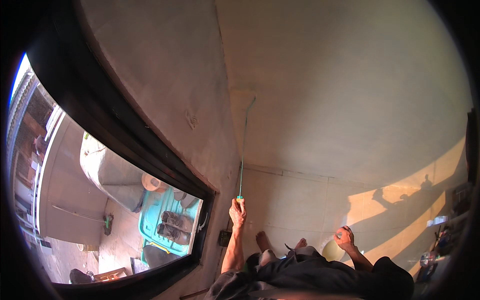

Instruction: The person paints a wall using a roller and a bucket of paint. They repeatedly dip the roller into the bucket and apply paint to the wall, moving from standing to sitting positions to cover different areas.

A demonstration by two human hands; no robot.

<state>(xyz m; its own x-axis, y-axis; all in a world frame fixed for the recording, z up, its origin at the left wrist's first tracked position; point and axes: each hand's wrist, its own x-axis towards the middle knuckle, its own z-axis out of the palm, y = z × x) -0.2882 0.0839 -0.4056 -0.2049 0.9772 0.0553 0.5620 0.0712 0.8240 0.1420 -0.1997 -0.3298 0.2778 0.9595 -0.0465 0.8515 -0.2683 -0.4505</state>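
Note:
My left hand [237,213] is closed around the yellow-and-green grip of a long-handled paint roller [244,138]. The roller's thin green rod runs up along the wall corner and bends near the top. Its pale head [243,92] blends in with the painted wall [322,93], so its outline is faint. Over on the right, my right hand [345,238] is curled in front of a bucket [332,252] with pale yellowish contents or inside. Whether those fingers grip the bucket's handle or rim is not clear.
Left of the corner, a dark-framed window [165,161] opens onto a yard. Outside, dark shoes [174,228] rest on a turquoise plastic lid [150,217]. My bare feet [262,242] stand on the tiled floor [296,210]. Assorted items [431,257] line the right edge.

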